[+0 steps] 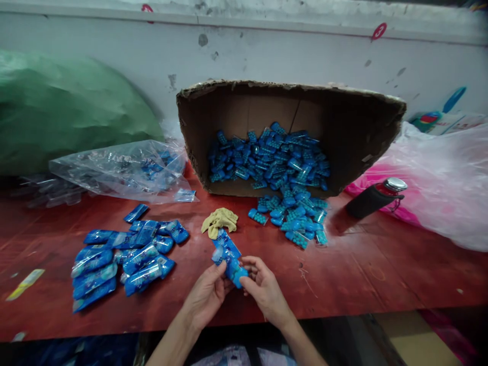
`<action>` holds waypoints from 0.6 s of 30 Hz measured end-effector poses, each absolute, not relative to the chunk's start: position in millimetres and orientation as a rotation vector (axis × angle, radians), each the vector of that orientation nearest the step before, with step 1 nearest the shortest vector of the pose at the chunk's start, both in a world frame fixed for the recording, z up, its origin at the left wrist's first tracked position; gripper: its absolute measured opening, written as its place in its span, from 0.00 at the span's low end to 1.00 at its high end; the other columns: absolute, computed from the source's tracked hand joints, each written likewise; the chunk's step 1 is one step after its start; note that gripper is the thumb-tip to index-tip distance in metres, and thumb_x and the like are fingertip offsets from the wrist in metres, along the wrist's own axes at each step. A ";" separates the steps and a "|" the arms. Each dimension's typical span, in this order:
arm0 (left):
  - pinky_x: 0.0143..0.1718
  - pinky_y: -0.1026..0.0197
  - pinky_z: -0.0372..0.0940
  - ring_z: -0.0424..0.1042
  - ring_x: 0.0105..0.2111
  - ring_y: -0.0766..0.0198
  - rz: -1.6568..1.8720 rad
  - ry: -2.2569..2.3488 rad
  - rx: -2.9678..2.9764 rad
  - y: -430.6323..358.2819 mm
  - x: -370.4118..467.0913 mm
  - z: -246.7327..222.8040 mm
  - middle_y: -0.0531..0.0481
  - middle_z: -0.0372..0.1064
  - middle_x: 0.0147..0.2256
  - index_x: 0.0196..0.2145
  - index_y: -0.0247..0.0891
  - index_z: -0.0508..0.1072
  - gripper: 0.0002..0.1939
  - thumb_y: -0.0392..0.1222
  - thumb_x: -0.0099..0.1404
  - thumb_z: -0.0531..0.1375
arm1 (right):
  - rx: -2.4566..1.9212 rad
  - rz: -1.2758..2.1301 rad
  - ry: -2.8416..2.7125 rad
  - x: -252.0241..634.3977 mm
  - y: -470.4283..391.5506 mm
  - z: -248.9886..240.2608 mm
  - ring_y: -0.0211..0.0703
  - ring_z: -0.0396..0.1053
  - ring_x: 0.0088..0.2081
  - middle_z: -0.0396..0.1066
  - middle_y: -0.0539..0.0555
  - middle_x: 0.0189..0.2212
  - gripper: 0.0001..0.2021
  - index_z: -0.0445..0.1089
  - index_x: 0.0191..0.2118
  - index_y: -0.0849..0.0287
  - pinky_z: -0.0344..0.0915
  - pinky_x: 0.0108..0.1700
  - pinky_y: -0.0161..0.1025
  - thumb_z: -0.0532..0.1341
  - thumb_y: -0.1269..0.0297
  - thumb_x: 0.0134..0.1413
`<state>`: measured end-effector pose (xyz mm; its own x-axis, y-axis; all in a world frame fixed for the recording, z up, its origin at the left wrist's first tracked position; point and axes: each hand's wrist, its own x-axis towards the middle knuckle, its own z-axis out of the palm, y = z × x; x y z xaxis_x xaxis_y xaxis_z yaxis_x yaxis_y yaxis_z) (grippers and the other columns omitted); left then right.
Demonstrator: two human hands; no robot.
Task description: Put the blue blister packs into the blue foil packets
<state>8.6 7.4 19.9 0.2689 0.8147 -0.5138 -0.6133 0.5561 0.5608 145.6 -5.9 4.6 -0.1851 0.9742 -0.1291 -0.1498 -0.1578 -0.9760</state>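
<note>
In front of me, near the table's front edge, my left hand (209, 292) grips a blue printed packet (227, 246). My right hand (263, 290) pinches the near end of a small blue container (238, 276), which lies against the packet between both hands. How far the container is inside the packet I cannot tell. A crumpled yellowish cloth (220, 221) touches the packet's far end. Left of my hands lie several filled blue packets (143, 267), some overlapping. Beyond my right hand is a loose pile of small blue containers with teal beads (299, 216).
A cardboard box (343, 132) on its side holds many more containers. A black bottle (368, 199) stands right of it, by a pink and clear plastic bag (438, 178). At left are a clear bag (118, 170), a green sack (72, 117) and a yellow strip (26, 284).
</note>
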 end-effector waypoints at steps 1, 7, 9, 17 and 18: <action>0.37 0.61 0.66 0.72 0.31 0.62 0.989 0.888 0.279 8.0 9.1 20.4 0.46 0.74 0.29 0.30 0.32 0.72 0.07 0.38 0.57 0.58 | -1.119 1.448 -1.221 146.1 -7.8 7.6 0.38 0.67 0.34 0.68 0.52 0.37 0.16 0.63 0.45 0.55 0.65 0.32 0.33 0.58 0.69 0.48; 0.38 0.61 0.65 0.73 0.33 0.61 0.912 0.814 0.337 12.2 0.2 21.0 0.46 0.75 0.30 0.33 0.32 0.73 0.08 0.37 0.56 0.59 | -1.152 1.207 -1.577 154.7 -7.5 16.6 0.43 0.64 0.42 0.67 0.51 0.39 0.28 0.61 0.51 0.49 0.59 0.50 0.43 0.65 0.68 0.41; 0.43 0.58 0.63 0.72 0.37 0.60 0.886 0.711 0.345 13.0 -3.4 19.6 0.46 0.75 0.33 0.37 0.33 0.72 0.09 0.36 0.56 0.58 | -1.110 1.188 -1.570 156.5 -3.7 14.5 0.44 0.62 0.45 0.64 0.51 0.43 0.34 0.58 0.53 0.47 0.56 0.53 0.44 0.68 0.66 0.36; 0.43 0.54 0.63 0.74 0.34 0.58 0.761 0.479 0.327 9.7 1.2 5.7 0.45 0.76 0.30 0.37 0.33 0.73 0.10 0.38 0.58 0.56 | -0.831 1.525 -1.532 160.4 4.2 11.7 0.50 0.54 0.55 0.54 0.53 0.54 0.39 0.59 0.53 0.46 0.52 0.55 0.44 0.70 0.57 0.29; 0.41 0.56 0.64 0.74 0.34 0.58 0.764 0.483 0.315 8.6 3.0 5.7 0.44 0.76 0.31 0.37 0.34 0.73 0.10 0.38 0.58 0.57 | -0.828 1.536 -1.514 161.0 4.6 11.7 0.50 0.55 0.54 0.55 0.53 0.53 0.37 0.62 0.52 0.47 0.52 0.55 0.44 0.71 0.58 0.29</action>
